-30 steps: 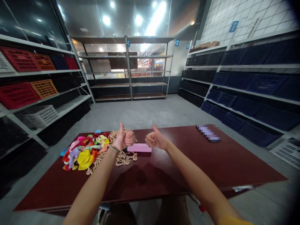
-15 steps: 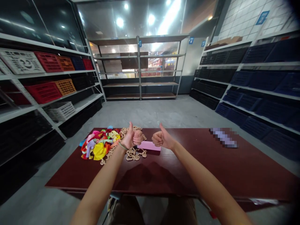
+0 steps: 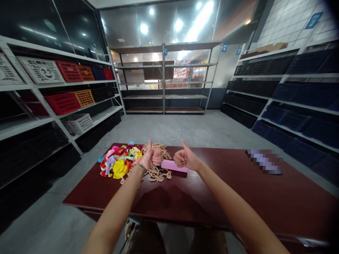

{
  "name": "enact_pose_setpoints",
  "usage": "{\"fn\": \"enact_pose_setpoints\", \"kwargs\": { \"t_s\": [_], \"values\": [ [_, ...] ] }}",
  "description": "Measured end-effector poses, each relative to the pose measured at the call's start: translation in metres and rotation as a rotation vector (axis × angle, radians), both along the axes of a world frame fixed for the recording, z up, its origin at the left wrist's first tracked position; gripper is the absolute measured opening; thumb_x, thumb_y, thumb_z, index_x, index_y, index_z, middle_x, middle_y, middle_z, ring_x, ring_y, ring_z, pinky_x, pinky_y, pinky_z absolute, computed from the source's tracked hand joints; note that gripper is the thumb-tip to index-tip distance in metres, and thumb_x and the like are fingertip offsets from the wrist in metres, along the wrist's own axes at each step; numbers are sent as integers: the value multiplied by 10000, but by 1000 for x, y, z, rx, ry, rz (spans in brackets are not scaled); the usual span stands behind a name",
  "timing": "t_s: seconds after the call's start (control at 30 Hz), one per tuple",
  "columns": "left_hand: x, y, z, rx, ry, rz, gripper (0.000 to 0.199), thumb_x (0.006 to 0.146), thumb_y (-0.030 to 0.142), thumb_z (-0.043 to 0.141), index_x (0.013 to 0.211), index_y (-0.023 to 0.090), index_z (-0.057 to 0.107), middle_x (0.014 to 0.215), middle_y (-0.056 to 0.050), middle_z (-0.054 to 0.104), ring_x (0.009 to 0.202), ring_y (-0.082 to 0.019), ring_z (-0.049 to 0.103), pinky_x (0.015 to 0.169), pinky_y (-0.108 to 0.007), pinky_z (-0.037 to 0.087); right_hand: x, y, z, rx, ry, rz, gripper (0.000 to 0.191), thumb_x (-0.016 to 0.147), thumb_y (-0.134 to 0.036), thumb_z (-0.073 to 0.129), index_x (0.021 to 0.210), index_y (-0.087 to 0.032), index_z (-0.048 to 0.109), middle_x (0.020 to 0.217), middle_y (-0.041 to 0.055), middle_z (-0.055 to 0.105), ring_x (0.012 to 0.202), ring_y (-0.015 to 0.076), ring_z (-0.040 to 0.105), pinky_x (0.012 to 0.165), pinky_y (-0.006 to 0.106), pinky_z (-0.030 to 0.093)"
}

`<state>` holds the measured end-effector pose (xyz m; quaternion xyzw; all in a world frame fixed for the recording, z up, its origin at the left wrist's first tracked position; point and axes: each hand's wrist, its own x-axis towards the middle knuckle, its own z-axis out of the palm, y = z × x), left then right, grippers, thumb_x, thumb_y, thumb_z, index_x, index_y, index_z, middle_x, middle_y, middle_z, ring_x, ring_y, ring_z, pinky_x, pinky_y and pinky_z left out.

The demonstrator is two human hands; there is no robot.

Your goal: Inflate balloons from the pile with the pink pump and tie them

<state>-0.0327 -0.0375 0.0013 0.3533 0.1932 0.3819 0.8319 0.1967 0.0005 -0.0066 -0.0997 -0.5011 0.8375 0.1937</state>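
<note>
Both of my hands are raised above the dark red table (image 3: 212, 197), fingers curled into fists and thumbs pointing up. My left hand (image 3: 153, 157) holds nothing and appears in front of tan rope-like pieces (image 3: 156, 175). A heap of colourful limp pieces, with a yellow one (image 3: 119, 169) at its front, lies left of it. My right hand (image 3: 185, 157), also with nothing in it, is just right of the left one, with a gap between them. Behind and between the hands a pink flat-faced object (image 3: 173, 166) rests on the table, partly covered from view.
A pixelated purple and dark object (image 3: 265, 162) lies at the table's right. Shelves with crates, such as a red crate (image 3: 63, 103), line the left side. Dark blue bins (image 3: 299, 121) fill the right shelves. A metal rack (image 3: 163, 81) stands at the back.
The view has turned slightly left, so the table and shelves appear farther right. Both hands keep the same fists with raised thumbs.
</note>
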Motion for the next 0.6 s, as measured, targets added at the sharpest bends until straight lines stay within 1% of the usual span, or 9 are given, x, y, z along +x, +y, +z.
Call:
{"fn": "enact_pose_setpoints", "kwargs": {
  "t_s": [0.27, 0.33, 0.37, 0.4, 0.47, 0.53, 0.6],
  "values": [
    [-14, 0, -9, 39, 4, 13, 765, 715, 920, 277, 496, 187, 253, 440, 65, 196, 371, -42, 179, 358, -158, 148, -13, 1, 0, 28, -38, -6, 771, 902, -775, 50, 492, -195, 348, 467, -56, 252, 414, 70, 216, 427, 217, 178],
    [-17, -1, -10, 56, 38, 33, 760, 714, 919, 306, 498, 192, 262, 445, 67, 197, 371, -46, 187, 357, -166, 155, -18, -1, 0, 51, -76, -24, 760, 899, -784, 65, 491, -201, 331, 466, -58, 248, 413, 70, 201, 425, 226, 170],
    [-18, -2, -10, 72, 64, 57, 750, 725, 906, 335, 504, 191, 281, 451, 67, 206, 376, -50, 200, 360, -170, 164, -22, -2, 1, 72, -98, -55, 745, 905, -780, 96, 500, -202, 334, 473, -61, 251, 416, 70, 195, 426, 229, 170],
    [-20, -4, -9, 94, 100, 99, 732, 745, 881, 378, 518, 188, 320, 463, 65, 229, 385, -55, 224, 367, -172, 184, -26, -4, 1, 104, -122, -113, 724, 917, -768, 144, 519, -200, 353, 486, -64, 262, 423, 70, 197, 430, 231, 179],
    [-25, -9, -8, 152, 239, 243, 650, 794, 790, 485, 600, 170, 457, 515, 50, 334, 430, -70, 318, 402, -178, 263, -37, -10, 1, 225, -186, -291, 635, 942, -706, 286, 598, -195, 440, 521, -66, 314, 446, 74, 251, 455, 232, 232],
    [-35, -18, -8, 242, 477, 437, 520, 821, 671, 584, 745, 157, 583, 617, 19, 471, 521, -93, 434, 476, -195, 357, -49, -15, -1, 421, -271, -466, 478, 946, -612, 421, 741, -198, 542, 576, -57, 407, 503, 91, 362, 515, 239, 315],
    [-52, -31, -10, 366, 736, 630, 401, 839, 561, 629, 841, 160, 642, 723, -11, 566, 628, -124, 511, 569, -222, 419, -63, -18, -8, 651, -353, -558, 327, 930, -519, 504, 893, -210, 603, 677, -28, 523, 615, 124, 484, 607, 264, 394]
  ]
}}
